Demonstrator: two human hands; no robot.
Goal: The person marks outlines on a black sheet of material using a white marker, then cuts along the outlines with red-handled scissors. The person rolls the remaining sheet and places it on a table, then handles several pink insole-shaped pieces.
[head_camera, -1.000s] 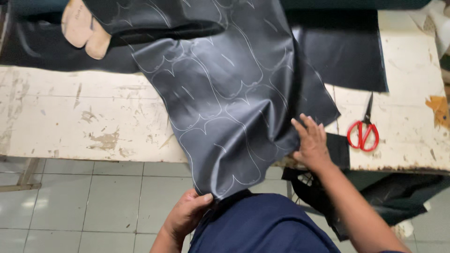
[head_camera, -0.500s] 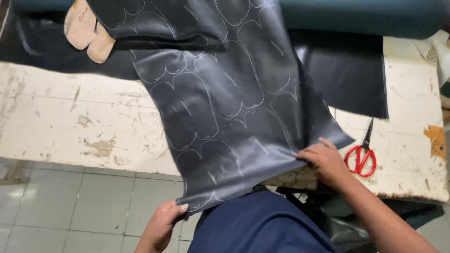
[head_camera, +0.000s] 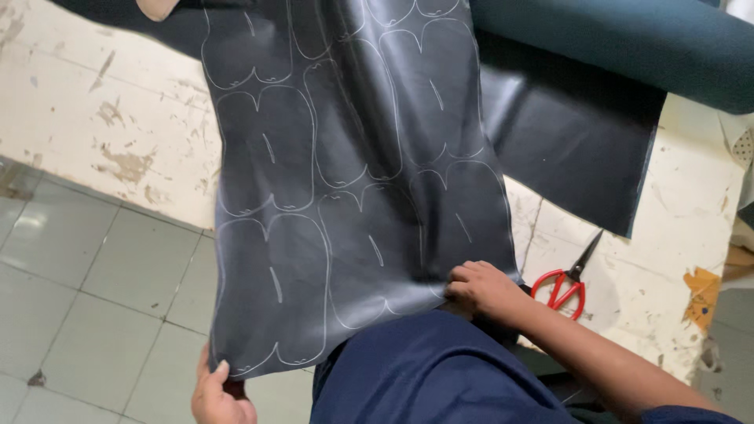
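Across the worn white table lies a big dark sheet of leather-like material, and it hangs well over the near edge toward your body. Pale chalk outlines of repeated curved shapes cover its face. Behind it, a second dark sheet lies flat on the tabletop, with a thick teal roll along the far side. Below the overhang you see grey floor tiles, and your navy top fills the bottom middle of the view.

Your right hand sits at the sheet's lower right corner by the table edge, fingers curled and pinching the material there. Your left hand is low at the bottom edge of the view, gripping the sheet's lower left corner with the thumb on top, so the hanging part is stretched between your two hands.

Just beside your right hand, red-handled scissors rest on the table with blades pointing away from you, apart from the sheet.
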